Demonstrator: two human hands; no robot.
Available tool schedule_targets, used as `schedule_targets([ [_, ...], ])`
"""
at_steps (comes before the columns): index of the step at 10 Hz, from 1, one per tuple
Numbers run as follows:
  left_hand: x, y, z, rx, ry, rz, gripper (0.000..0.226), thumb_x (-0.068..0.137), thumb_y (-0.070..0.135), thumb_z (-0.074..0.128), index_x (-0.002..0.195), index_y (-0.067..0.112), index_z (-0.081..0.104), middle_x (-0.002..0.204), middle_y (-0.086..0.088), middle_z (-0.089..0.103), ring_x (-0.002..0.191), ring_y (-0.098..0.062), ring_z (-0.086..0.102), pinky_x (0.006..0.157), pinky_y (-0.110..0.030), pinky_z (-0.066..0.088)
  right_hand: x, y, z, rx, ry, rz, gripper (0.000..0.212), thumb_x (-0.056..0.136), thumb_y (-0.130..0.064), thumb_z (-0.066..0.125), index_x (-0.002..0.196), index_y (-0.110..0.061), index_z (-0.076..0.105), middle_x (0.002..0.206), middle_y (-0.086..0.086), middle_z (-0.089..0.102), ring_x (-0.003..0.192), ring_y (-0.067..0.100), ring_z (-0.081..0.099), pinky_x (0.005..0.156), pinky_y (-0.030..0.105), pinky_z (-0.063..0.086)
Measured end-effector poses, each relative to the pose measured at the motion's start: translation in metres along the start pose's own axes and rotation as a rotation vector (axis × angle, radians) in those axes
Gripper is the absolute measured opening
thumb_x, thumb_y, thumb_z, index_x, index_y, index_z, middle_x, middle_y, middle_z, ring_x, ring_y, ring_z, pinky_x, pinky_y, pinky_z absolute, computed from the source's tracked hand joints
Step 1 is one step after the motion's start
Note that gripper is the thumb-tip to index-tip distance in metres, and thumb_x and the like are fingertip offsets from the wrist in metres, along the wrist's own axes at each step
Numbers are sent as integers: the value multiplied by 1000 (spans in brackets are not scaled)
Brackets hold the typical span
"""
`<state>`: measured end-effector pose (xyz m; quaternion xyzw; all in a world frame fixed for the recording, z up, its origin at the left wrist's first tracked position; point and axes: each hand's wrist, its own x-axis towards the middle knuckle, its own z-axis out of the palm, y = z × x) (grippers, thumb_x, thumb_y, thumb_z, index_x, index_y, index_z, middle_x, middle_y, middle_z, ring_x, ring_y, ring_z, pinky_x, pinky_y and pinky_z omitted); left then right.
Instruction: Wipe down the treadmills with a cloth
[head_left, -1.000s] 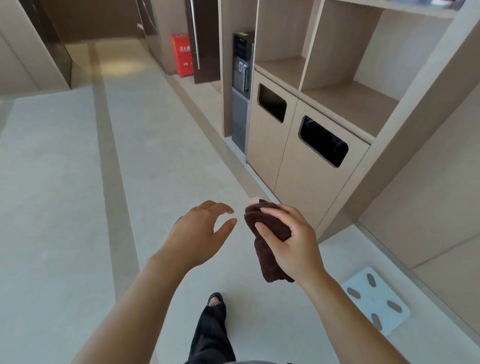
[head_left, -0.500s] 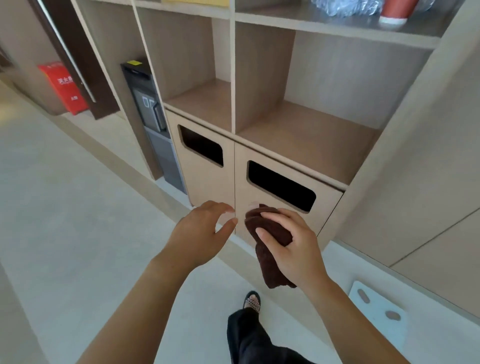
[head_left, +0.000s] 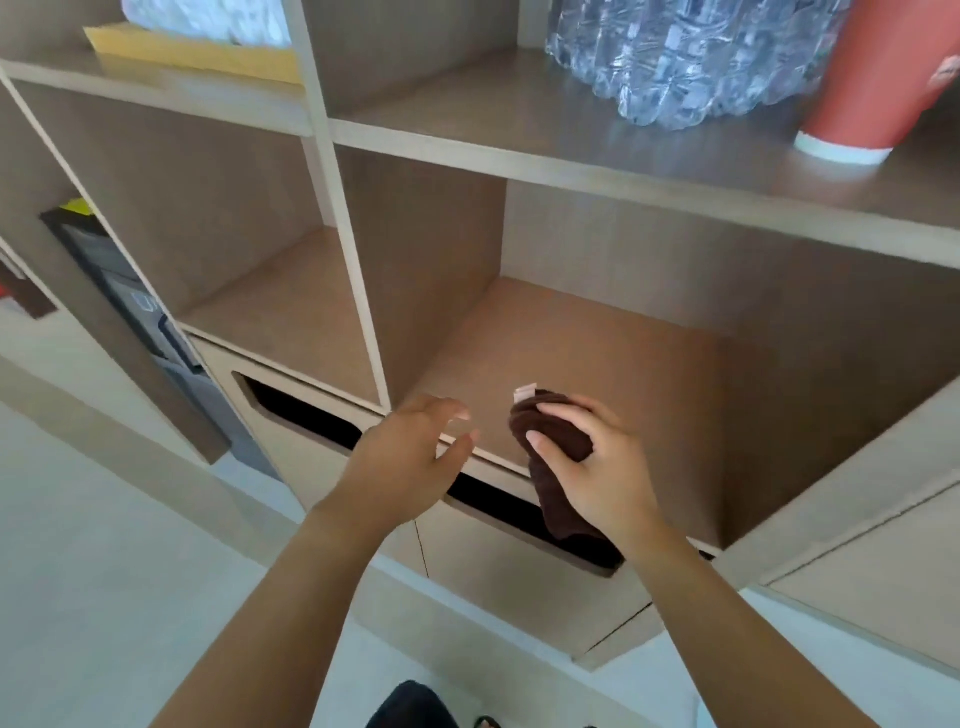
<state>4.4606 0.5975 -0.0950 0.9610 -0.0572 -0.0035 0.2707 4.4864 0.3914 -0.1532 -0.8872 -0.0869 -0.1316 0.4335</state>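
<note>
dk brown cloth (head_left: 550, 452) w/ pale tag, red cup (head_left: 862, 78), tan wood shelving (head_left: 597, 332), yellow pad (head_left: 197, 54)

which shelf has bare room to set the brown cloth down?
Two lower cubbies are bare: the right cubby, just beyond the right hand holding the cloth, and the left cubby past the divider. The top shelf is crowded: plastic-wrapped bottles, red cup, yellow pad.

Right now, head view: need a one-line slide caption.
Right hand grips a brown cloth before an open wooden shelf; left hand open beside it, no treadmill in view.
</note>
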Motion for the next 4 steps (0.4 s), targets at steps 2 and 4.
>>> schedule_targets([
  [2,66,-1,-9,-4,-121,95,33,92,41,44,121,28,54,125,5,54,106,-17,55,92,-37,45,62,27,14,-238,11,151,36,80,-46,69,115,-36,65,135,-3,53,125,22,47,104,40,39],
  [4,86,-2,-11,10,-125,106,33,92,41,44,120,28,55,124,5,55,108,-17,54,95,-37,43,62,30,15,-218,68,187,32,82,-44,67,113,-39,64,135,-8,53,123,12,48,93,25,39],
])
